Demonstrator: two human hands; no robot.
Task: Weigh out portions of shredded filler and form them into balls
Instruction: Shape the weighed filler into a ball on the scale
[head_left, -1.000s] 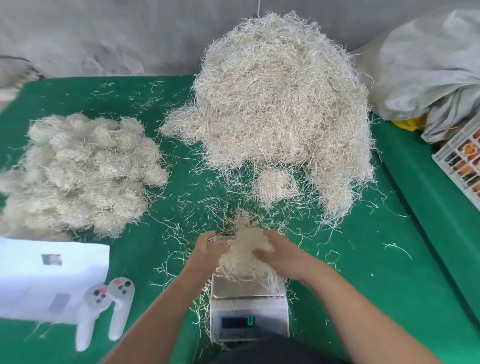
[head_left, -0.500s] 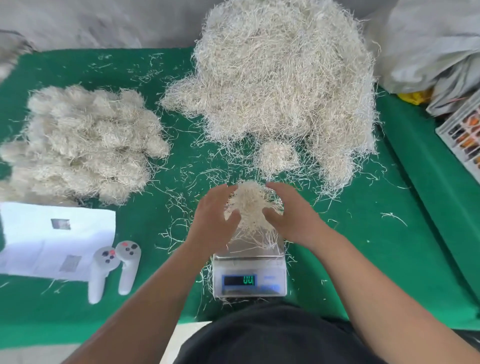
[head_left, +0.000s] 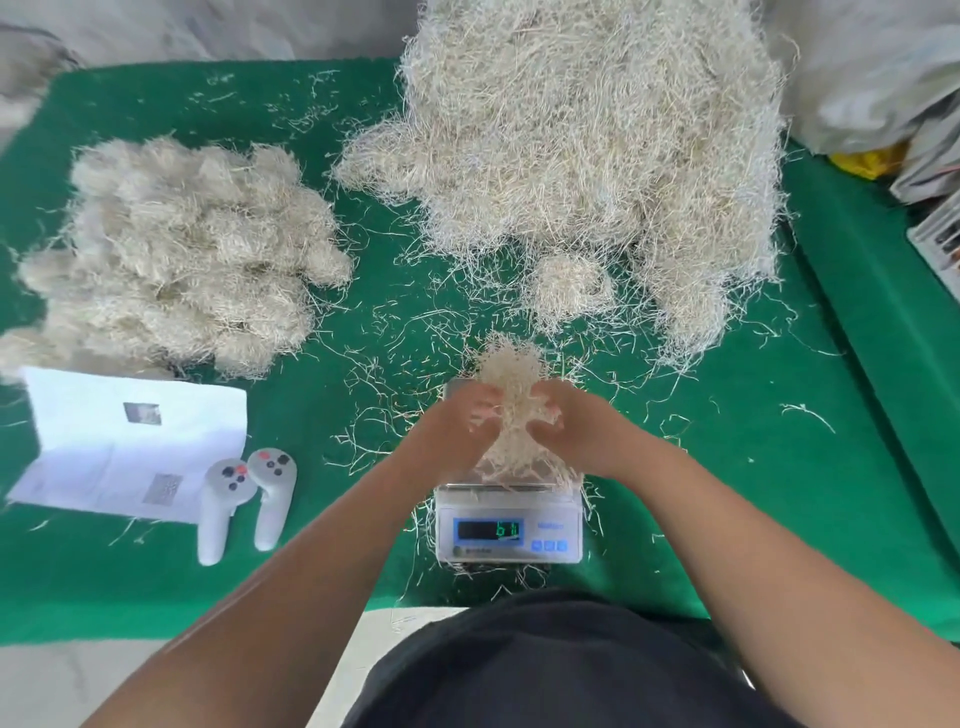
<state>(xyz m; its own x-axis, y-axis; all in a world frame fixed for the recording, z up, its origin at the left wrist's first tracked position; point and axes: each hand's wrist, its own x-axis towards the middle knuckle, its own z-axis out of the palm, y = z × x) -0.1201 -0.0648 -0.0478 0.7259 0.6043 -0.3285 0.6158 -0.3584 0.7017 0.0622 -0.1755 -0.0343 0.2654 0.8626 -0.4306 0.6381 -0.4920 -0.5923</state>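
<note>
Left hand: our left hand (head_left: 457, 423) curls its fingers into the left side of a tuft of filler (head_left: 511, 395), gripping it just above the scale.
Right hand: our right hand (head_left: 576, 431) clamps the same tuft from the other side — the two hands press toward each other with the strands between them.
Tuft: it sits between our palms over the back of the scale (head_left: 508, 525); its lower strands trail down to the pan, though we cannot tell whether they bear on it.
Scale: its lit display shows digits, but they are too blurred for us to read.
Big heap: the loose supply (head_left: 597, 156) lies behind the scale, with a small clump (head_left: 566, 283) just in front of it.
Finished balls: a pile of them (head_left: 176, 254) rests well to the left on the green cloth (head_left: 779, 467).
Other things: a white sheet of paper (head_left: 130, 441) and two white controllers (head_left: 244, 504) lie left of the scale.
Risk: we judge that stray strands could shed while we roll — the portion would then fall short of its weighed amount.
Second risk: trailing strands dragging on the pan could disturb the reading, and a loose squeeze could leave a ball that springs apart.
</note>
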